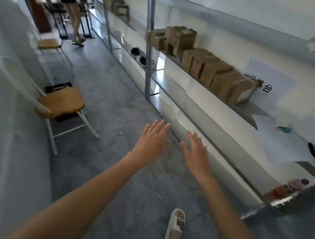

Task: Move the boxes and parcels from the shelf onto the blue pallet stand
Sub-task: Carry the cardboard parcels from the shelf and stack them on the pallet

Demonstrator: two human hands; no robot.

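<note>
Left hand (152, 138) and right hand (197, 154) out front, fingers spread, holding nothing. Boxes (214, 74) sit on the shelf (195, 80).

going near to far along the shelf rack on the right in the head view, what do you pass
Black tool on the near shelf, then the row of brown boxes, then the stacked boxes by the metal upright, then more boxes in the far bay.

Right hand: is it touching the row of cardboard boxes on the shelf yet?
Apart. The head view shows the right hand open in mid-air, well short of the cardboard boxes on the shelf.
</note>
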